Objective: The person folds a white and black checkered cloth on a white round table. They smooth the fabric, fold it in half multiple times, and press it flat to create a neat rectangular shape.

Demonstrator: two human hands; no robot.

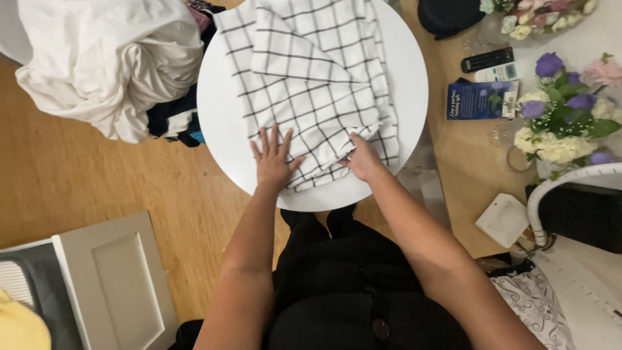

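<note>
Left hand (272, 162) presses flat, right hand (363, 159) pinches the white black-checked cloth (317, 71) mid-fold on the round white worktop (220, 123); next, probably carrying that edge across.

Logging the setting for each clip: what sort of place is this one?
Most likely a room in a home. A pile of laundry sits beside a small round white table on a wood floor, and a side table holds flower arrangements and a remote control.

A single head-worn camera looks almost straight down, close above a round white table (217, 97), the wearer's body at six o'clock, a flower bouquet (560, 123) at three.
</note>
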